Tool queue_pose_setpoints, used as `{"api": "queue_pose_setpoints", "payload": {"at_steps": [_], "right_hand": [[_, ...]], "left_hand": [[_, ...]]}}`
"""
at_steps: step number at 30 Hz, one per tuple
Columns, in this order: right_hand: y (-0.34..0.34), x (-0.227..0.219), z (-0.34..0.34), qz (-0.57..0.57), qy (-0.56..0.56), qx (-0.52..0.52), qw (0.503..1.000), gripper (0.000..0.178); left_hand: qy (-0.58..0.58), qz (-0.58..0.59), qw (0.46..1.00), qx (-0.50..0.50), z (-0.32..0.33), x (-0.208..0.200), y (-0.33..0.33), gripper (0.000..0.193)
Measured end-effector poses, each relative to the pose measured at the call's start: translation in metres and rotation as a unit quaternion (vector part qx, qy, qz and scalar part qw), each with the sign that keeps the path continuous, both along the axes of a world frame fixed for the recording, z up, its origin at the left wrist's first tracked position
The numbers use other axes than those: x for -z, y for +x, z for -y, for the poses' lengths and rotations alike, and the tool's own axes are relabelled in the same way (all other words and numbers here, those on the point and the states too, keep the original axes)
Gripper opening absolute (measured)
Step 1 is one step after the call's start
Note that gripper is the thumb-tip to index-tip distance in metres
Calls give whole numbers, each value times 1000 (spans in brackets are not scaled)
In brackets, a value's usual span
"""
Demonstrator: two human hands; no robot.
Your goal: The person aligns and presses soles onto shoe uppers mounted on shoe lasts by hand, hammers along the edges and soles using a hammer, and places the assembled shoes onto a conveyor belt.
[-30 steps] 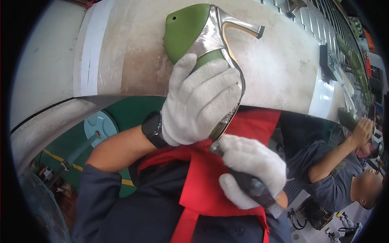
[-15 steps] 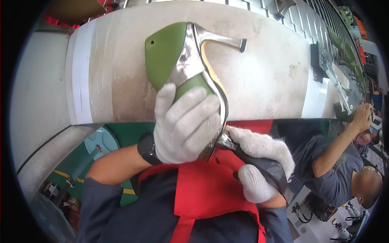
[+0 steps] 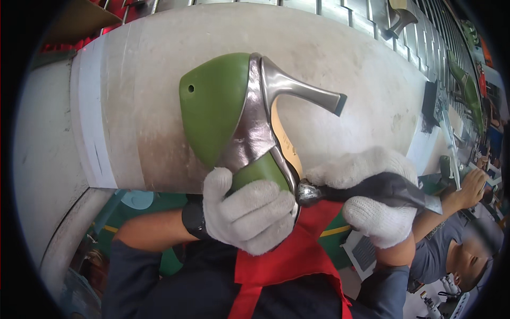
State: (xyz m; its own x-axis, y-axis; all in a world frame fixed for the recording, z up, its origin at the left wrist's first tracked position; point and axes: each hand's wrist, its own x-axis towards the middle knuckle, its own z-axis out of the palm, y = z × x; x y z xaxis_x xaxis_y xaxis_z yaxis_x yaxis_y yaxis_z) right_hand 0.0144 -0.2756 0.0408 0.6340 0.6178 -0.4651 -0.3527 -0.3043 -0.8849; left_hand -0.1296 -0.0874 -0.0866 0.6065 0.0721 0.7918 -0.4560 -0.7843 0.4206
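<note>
A silver high-heeled shoe (image 3: pixel 254 125) sits on a green shoe last (image 3: pixel 215 106), its heel (image 3: pixel 305 91) pointing right. My gloved left hand (image 3: pixel 248 212) wraps round the forefoot, and the toe is hidden behind its fingers. In my gloved right hand (image 3: pixel 374 196) lies a hand tool (image 3: pixel 374 189) with a black grip, a rounded shiny metal head and a flat metal end. The tool's head touches or nearly touches the sole edge beside my left fingers. A tan insole or sole strip (image 3: pixel 286 141) shows under the arch.
Behind the shoe spreads a worn pale padded bench (image 3: pixel 350 69), with a slatted metal conveyor (image 3: pixel 319 8) beyond it. Another heeled shoe (image 3: pixel 401 20) stands on the conveyor. At the right, a co-worker's bare hand (image 3: pixel 471 189) is near a clamp-like tool (image 3: pixel 450 149). My red apron (image 3: pixel 287 260) hangs close below.
The shoe and my left hand sit lower in view. My right hand has risen and turned, so the tool now lies nearly level along the sole's right edge. The co-worker's hand has lowered.
</note>
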Motion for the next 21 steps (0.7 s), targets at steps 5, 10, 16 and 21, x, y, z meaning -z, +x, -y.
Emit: {"api": "queue_pose_setpoints", "payload": {"at_steps": [5,10,16,21], "right_hand": [[12,-7,-25,-97,-53,47,993,44],[16,-10,-47,-56,-55,43,996,49],[41,-10,-52,90,-47,-125,987,38],[59,-8,-75,126,-53,-177,975,35]], "left_hand": [[-8,38,999,-36,6,9,2,47],[-36,18,999,-8,3,4,2,27],[-73,17,997,8,6,3,-4,11],[-46,20,997,63,-7,-2,4,8]]}}
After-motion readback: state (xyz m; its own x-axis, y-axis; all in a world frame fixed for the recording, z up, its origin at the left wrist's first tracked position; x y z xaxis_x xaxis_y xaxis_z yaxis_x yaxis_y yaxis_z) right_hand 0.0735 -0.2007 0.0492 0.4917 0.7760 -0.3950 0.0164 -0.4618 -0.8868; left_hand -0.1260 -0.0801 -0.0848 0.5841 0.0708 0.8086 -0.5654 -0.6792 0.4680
